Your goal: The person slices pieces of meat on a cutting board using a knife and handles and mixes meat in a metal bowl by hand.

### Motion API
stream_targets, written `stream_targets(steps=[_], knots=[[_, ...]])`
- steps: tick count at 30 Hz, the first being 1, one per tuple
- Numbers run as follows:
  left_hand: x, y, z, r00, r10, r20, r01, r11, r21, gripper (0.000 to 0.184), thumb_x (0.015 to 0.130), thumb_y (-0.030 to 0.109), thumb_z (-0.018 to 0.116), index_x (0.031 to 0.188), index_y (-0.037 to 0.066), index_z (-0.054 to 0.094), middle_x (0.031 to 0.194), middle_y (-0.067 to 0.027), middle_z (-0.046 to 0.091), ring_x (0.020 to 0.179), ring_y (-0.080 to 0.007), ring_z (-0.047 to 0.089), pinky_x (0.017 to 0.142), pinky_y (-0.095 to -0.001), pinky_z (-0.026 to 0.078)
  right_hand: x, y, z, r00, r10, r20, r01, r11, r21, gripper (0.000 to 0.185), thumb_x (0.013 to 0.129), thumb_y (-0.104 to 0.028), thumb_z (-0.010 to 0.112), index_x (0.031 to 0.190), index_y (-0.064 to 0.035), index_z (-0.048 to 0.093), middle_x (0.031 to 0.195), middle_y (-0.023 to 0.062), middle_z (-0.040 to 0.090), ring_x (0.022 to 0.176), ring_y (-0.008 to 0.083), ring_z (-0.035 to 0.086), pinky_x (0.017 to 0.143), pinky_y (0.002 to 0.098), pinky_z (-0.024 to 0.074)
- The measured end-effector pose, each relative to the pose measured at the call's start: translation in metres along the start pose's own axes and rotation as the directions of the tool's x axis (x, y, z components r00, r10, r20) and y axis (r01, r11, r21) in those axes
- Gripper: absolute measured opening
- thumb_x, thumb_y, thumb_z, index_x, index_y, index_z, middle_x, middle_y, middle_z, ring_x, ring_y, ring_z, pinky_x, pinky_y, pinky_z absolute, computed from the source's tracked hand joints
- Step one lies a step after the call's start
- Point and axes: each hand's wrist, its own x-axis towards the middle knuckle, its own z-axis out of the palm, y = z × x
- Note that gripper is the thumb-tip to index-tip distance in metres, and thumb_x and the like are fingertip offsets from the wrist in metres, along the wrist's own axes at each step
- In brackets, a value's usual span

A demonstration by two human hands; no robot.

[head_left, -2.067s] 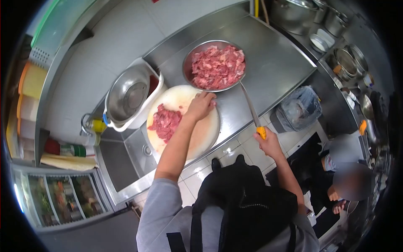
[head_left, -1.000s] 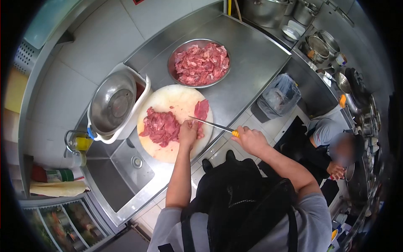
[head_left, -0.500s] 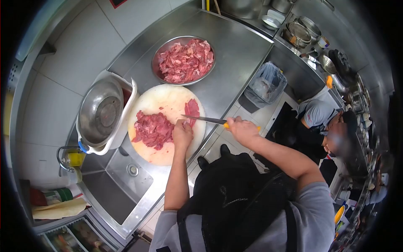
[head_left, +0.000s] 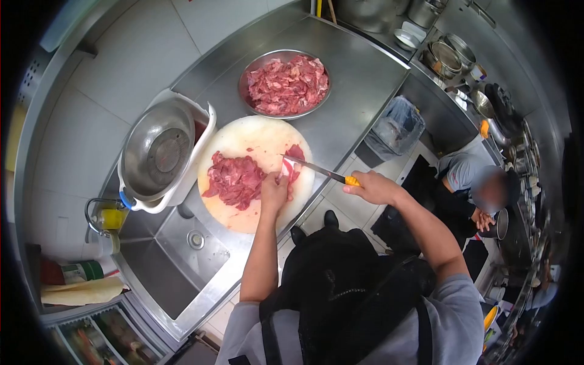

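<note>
My right hand point(head_left: 372, 187) grips the yellow handle of a knife point(head_left: 316, 169), its blade lying across a slice of raw red meat point(head_left: 294, 173) near the right side of a round cutting board point(head_left: 228, 139). My left hand point(head_left: 275, 193), fingers bent together, pinches the near edge of that slice, beside the blade. A pale, fatty side of the slice shows by the fingertips. Just left of my left hand sits a heap of cut raw meat point(head_left: 235, 181) on the board.
Behind the board stands a metal bowl point(head_left: 241, 91) full of sliced meat. To the left, a metal colander point(head_left: 137, 149) rests in a white tub point(head_left: 204, 131), above a steel sink point(head_left: 167, 283). A lined bin point(head_left: 395, 131) and a co-worker point(head_left: 459, 173) are at right.
The view has shifted, moving the counter slightly right in frame. The slice now shows a pale side under the blade. The co-worker's hands have come together near a pot.
</note>
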Motion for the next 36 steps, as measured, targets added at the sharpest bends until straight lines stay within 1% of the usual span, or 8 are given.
stream_targets(steps=[8, 13, 16, 19, 21, 24, 27, 36], knots=[[-0.005, -0.003, -0.001, 0.999, 0.027, 0.025, -0.024, 0.994, -0.109, 0.016, 0.108, 0.009, 0.056, 0.116, -0.003, 0.062, 0.073, -0.007, 0.064, 0.049, -0.0131, 0.057, 0.045, -0.0293, 0.043, -0.015, 0.003, 0.013, 0.996, 0.029, -0.087, -0.031, 0.999, -0.033, 0.063, 0.105, -0.063, 0.058, 0.117, -0.0013, 0.064, 0.092, 0.0265, 0.073, 0.091, 0.048, 0.071, 0.082, 0.0555, 0.055], [-0.005, -0.011, -0.006, 1.0, -0.007, 0.0, 0.007, 0.999, -0.047, 0.015, 0.108, 0.009, 0.055, 0.115, -0.001, 0.062, 0.072, -0.0083, 0.064, 0.05, -0.0142, 0.059, 0.044, -0.0299, 0.045, -0.025, 0.009, 0.002, 0.972, 0.2, 0.123, -0.232, 0.897, 0.376, 0.063, 0.105, -0.063, 0.059, 0.115, -0.0009, 0.064, 0.087, 0.0201, 0.071, 0.078, 0.0393, 0.069, 0.078, 0.0481, 0.056], [-0.014, -0.003, -0.006, 1.0, 0.002, -0.023, -0.002, 1.0, 0.009, 0.017, 0.109, 0.014, 0.057, 0.113, -0.002, 0.062, 0.072, -0.008, 0.064, 0.05, -0.0138, 0.061, 0.044, -0.0299, 0.046, -0.03, 0.008, 0.002, 0.988, 0.155, -0.027, -0.147, 0.969, 0.2, 0.061, 0.105, -0.062, 0.06, 0.114, -0.0013, 0.065, 0.09, 0.0223, 0.073, 0.081, 0.0427, 0.071, 0.079, 0.051, 0.0568], [-0.02, -0.004, -0.005, 0.998, 0.066, -0.023, -0.062, 0.986, 0.157, 0.023, 0.108, 0.019, 0.062, 0.108, -0.004, 0.064, 0.074, -0.0116, 0.067, 0.056, -0.0232, 0.067, 0.051, -0.0372, 0.052, -0.031, 0.006, 0.025, 0.979, 0.034, -0.203, -0.042, 0.999, -0.033, 0.058, 0.106, -0.059, 0.058, 0.115, -0.0021, 0.064, 0.095, 0.0246, 0.074, 0.09, 0.0463, 0.073, 0.082, 0.0544, 0.0573], [-0.022, -0.007, 0.0, 0.848, 0.52, -0.102, -0.352, 0.696, 0.626, 0.025, 0.105, 0.02, 0.068, 0.1, -0.005, 0.065, 0.076, -0.0172, 0.068, 0.066, -0.037, 0.069, 0.062, -0.0459, 0.054, -0.036, -0.014, 0.031, 0.978, 0.067, -0.195, -0.088, 0.991, -0.105, 0.056, 0.107, -0.057, 0.057, 0.116, -0.0027, 0.063, 0.097, 0.0254, 0.075, 0.093, 0.0481, 0.072, 0.084, 0.0558, 0.0572], [-0.016, -0.009, 0.017, 0.703, 0.688, -0.178, -0.414, 0.6, 0.684, 0.022, 0.099, 0.015, 0.072, 0.093, -0.004, 0.064, 0.079, -0.0215, 0.068, 0.075, -0.046, 0.067, 0.071, -0.0518, 0.053, -0.036, -0.022, 0.046, 0.977, 0.05, -0.208, -0.095, 0.972, -0.214, 0.051, 0.109, -0.053, 0.055, 0.117, -0.0035, 0.06, 0.102, 0.0256, 0.075, 0.096, 0.0498, 0.073, 0.086, 0.057, 0.0576], [-0.004, -0.021, 0.021, 0.626, 0.757, -0.188, -0.473, 0.56, 0.68, 0.022, 0.096, 0.013, 0.075, 0.088, -0.002, 0.062, 0.077, -0.0213, 0.067, 0.072, -0.0448, 0.066, 0.069, -0.0519, 0.053, -0.032, -0.025, 0.053, 0.982, 0.059, -0.181, -0.102, 0.966, -0.236, 0.049, 0.109, -0.052, 0.055, 0.117, -0.0032, 0.059, 0.103, 0.0256, 0.075, 0.095, 0.05, 0.073, 0.086, 0.057, 0.0577], [-0.013, -0.008, 0.019, 0.868, 0.401, -0.292, -0.281, 0.882, 0.377, 0.02, 0.094, 0.001, 0.074, 0.088, -0.001, 0.055, 0.074, -0.0179, 0.065, 0.065, -0.0361, 0.066, 0.065, -0.0456, 0.054, -0.031, -0.031, 0.039, 0.953, 0.122, -0.279, -0.186, 0.959, -0.215, 0.048, 0.11, -0.05, 0.055, 0.118, -0.0031, 0.059, 0.101, 0.0253, 0.075, 0.092, 0.0496, 0.073, 0.086, 0.0577, 0.0578]])
